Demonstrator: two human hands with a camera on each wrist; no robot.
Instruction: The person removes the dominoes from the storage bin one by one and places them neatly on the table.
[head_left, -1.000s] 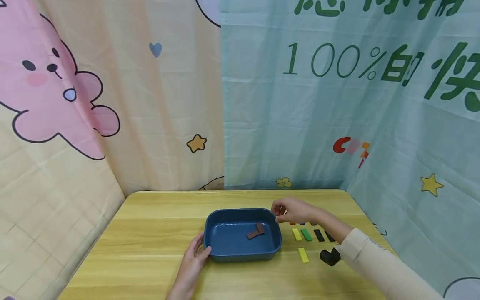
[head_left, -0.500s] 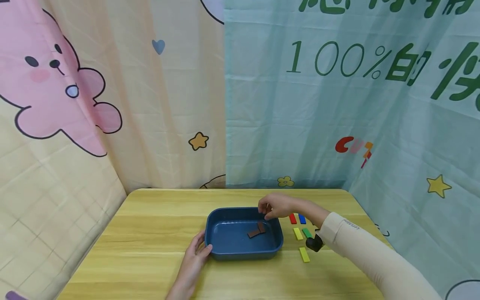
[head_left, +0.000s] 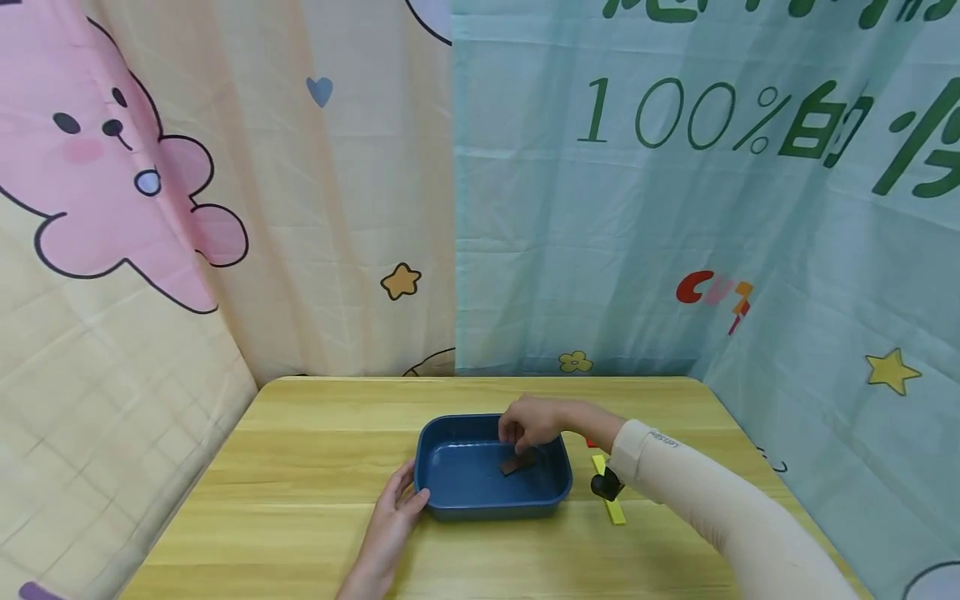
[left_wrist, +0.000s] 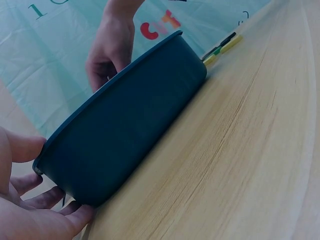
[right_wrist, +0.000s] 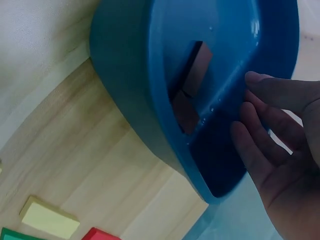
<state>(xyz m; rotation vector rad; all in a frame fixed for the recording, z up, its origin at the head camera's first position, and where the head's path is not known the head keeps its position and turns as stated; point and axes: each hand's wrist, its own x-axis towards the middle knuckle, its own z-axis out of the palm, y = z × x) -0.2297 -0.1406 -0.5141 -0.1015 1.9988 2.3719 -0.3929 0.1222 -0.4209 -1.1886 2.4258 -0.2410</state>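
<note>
A dark blue rectangular tub point(head_left: 491, 512) stands on the wooden table. My left hand point(head_left: 393, 510) grips its near left corner; in the left wrist view the thumb point(left_wrist: 27, 147) lies at the rim and the fingertips bear on the outer wall. Two small brown blocks point(right_wrist: 198, 69) lie on the tub floor. Over the tub's right half, my right hand point(head_left: 531, 421) reaches down with bent fingers. In the right wrist view its thumb point(right_wrist: 267, 85) and fingers are apart, with nothing between them, a little away from the blocks.
Right of the tub lie yellow blocks point(head_left: 617, 512), a red block point(right_wrist: 100, 234) and a green block point(right_wrist: 17, 235), partly behind the right forearm in the head view. A black wrist camera point(head_left: 606, 483) sits under the right sleeve point(head_left: 675, 467). Printed curtains point(head_left: 337, 208) hang behind the table.
My right hand has moved left from beside the tub's right rim to inside it, above the brown blocks. The left hand keeps its grip on the corner.
</note>
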